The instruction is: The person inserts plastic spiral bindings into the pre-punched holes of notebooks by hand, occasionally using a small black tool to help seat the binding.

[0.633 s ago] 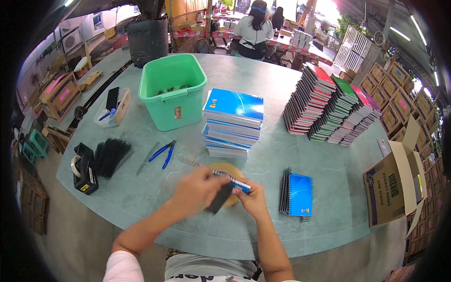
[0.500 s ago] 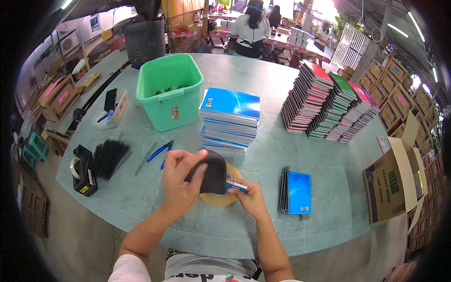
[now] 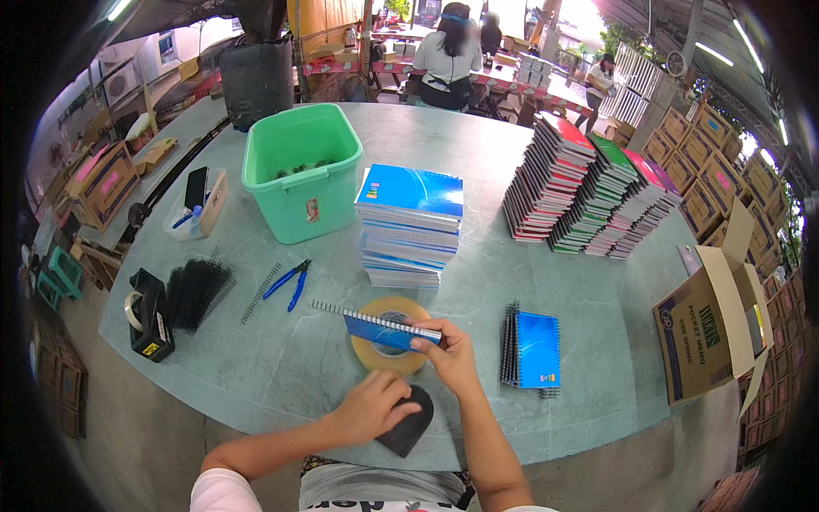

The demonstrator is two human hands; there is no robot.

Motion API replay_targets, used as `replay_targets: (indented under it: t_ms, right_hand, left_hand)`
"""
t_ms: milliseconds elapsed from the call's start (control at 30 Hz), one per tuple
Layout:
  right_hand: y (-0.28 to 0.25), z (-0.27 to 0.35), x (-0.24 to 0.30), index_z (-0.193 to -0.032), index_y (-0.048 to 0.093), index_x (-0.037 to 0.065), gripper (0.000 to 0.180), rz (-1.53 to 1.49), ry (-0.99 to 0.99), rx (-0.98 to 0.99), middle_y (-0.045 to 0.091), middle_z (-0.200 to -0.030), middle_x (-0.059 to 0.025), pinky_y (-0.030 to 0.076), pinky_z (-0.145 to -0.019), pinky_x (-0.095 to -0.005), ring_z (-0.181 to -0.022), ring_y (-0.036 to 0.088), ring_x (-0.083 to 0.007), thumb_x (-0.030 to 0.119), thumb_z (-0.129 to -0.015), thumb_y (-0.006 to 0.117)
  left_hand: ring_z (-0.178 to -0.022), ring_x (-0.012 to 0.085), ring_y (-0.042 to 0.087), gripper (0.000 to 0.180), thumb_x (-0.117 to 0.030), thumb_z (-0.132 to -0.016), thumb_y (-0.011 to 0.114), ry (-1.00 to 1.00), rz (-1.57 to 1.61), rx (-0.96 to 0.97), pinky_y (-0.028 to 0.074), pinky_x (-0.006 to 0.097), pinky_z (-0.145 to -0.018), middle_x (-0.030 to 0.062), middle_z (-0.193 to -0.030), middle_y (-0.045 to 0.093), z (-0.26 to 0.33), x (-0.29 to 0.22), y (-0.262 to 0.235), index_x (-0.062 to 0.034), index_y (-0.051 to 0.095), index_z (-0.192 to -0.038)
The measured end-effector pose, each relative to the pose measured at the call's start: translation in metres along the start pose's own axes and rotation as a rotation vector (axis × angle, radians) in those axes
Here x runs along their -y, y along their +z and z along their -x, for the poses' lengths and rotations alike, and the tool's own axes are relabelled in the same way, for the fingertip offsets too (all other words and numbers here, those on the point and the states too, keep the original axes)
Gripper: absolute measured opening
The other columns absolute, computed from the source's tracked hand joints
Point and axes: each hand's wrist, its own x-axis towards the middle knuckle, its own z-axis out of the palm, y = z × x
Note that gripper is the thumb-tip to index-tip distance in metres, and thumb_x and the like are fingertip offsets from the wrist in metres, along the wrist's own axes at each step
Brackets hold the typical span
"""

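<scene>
My right hand (image 3: 450, 354) is closed on the right end of a small blue notebook (image 3: 375, 329), its spiral edge up. A dark wire coil (image 3: 326, 305) runs through the holes and sticks out past the left end. Beneath the notebook, a wide roll of clear-yellow tape (image 3: 363, 358) lies flat on the table. Near the front edge rests a black rounded pad (image 3: 411, 431). My left hand (image 3: 371, 410) is at the pad's upper left side, thumb over it and apart from the loosely bent fingers.
Ahead stand a stack of blue notebooks (image 3: 409, 189) and a green bin (image 3: 303, 209). Blue-handled pliers (image 3: 290, 282), black coils (image 3: 196, 294) and a tape dispenser (image 3: 153, 320) lie left. Coiled notebooks (image 3: 539, 350), red, green and pink stacks (image 3: 589, 192) and an open carton (image 3: 704, 333) are right.
My left hand has brought the black pad down from beside the notebook to the table's front edge, and its grip has loosened. The right hand still holds the notebook, now in fuller view.
</scene>
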Motion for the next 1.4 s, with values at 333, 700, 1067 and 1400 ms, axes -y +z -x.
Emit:
replay_targets:
  t_ms: [333, 700, 1067, 1400]
  right_hand:
    - [0.001, 0.006, 0.003, -0.104, 0.063, -0.001, 0.024, -0.023, 0.006, -0.088, 0.066, -0.094, -0.0068, 0.049, -0.072, -0.0222, -0.083, 0.061, -0.0101, -0.006, -0.08, 0.062]
    - [0.0, 0.009, -0.008, -0.102, 0.063, -0.002, 0.022, -0.041, -0.016, -0.163, 0.065, -0.098, -0.0057, 0.045, -0.074, -0.0208, -0.088, 0.057, -0.0092, -0.002, -0.08, 0.065]
    - [0.012, 0.006, 0.003, -0.105, 0.058, -0.004, 0.029, -0.081, -0.163, -0.155, 0.063, -0.104, -0.011, 0.048, -0.083, -0.0266, -0.097, 0.059, -0.0141, 0.008, -0.081, 0.068]
    - [0.004, 0.01, -0.003, -0.11, 0.058, 0.0, 0.029, -0.055, -0.079, -0.067, 0.062, -0.111, -0.0095, 0.044, -0.088, -0.0265, -0.102, 0.057, -0.0154, 0.005, -0.083, 0.064]
  left_hand:
    - [-0.085, 0.0231, 0.055, 0.024, -0.017, -0.075, 0.064, 0.219, -0.431, 0.031, 0.036, 0.04, -0.078, 0.0053, -0.086, 0.057, -0.064, 0.025, -0.036, -0.0088, 0.057, -0.096]
    - [-0.084, 0.0234, 0.055, 0.022, -0.021, -0.074, 0.064, 0.074, -0.331, 0.175, 0.038, 0.038, -0.073, 0.0039, -0.085, 0.059, -0.076, 0.021, -0.04, -0.009, 0.057, -0.092]
    - [-0.088, 0.0258, 0.051, 0.028, -0.027, -0.076, 0.063, 0.111, -0.475, 0.116, 0.036, 0.038, -0.075, 0.0079, -0.089, 0.055, -0.069, 0.018, -0.052, -0.0072, 0.057, -0.095]
    - [-0.087, 0.0262, 0.05, 0.026, -0.028, -0.078, 0.062, 0.103, -0.447, 0.028, 0.037, 0.039, -0.075, 0.0079, -0.087, 0.055, -0.066, 0.022, -0.051, -0.0079, 0.058, -0.093]
